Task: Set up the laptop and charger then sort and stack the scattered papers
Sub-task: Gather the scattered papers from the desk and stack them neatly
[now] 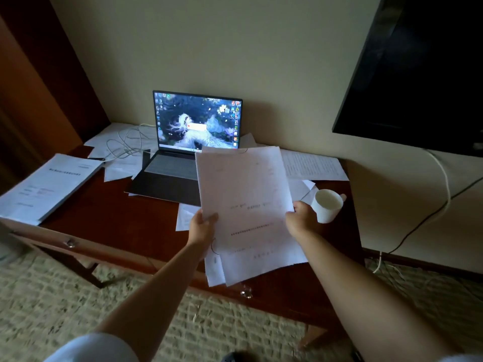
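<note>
White printed paper sheets (245,205) are held mid-sort, pinched at the edges by left hand (202,226) and right hand (300,220). Open grey laptop (183,142) is already powered. Next, probably: sheets squared, then laid on the thick white paper stack (49,186).

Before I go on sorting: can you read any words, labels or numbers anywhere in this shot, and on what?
Nothing can be quoted.
Sheets held by the left hand and right hand: faint print lines, blurred.
Paper stack at the desk's left: dark heading, too blurred.
Sheet right of the laptop: dense text, too small.
Laptop screen: icon labels too small.
Mug: no text visible.
</note>
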